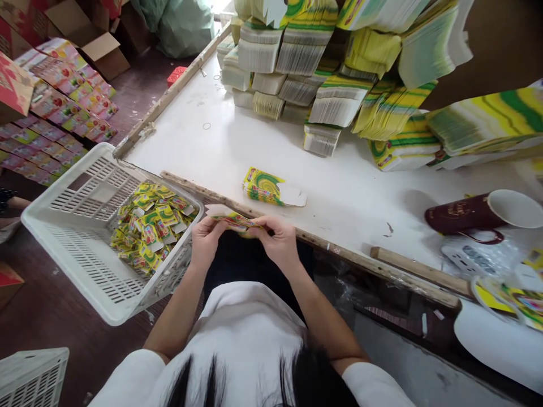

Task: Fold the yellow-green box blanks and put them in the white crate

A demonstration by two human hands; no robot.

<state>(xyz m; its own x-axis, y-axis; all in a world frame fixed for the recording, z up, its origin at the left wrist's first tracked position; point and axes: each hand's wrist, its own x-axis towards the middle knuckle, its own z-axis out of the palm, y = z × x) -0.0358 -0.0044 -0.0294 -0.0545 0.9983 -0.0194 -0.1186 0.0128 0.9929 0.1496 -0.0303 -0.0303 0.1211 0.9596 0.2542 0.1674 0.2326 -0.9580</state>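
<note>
Both my hands pinch a small yellow-green printed carton [235, 220] just off the table's front edge. My left hand [206, 240] grips its left end, where white flaps stick out. At the other end, my right hand [278, 240] has thumb and fingers closed on the carton. Beyond them on the table lies a short stack of flat cartons [263, 185] in the same print, white flaps pointing right. To my left, a white plastic basket [63, 226] holds many small yellow-green cartons [153, 226] in a loose heap.
Tall bundles of flat cartons [301, 51] fill the back of the white table [178, 133]. A maroon mug [462, 217] lies at the right beside bubble wrap [487, 254]. Wooden strips [419, 271] edge the table. Pink boxes [63, 102] are stacked on the floor at left.
</note>
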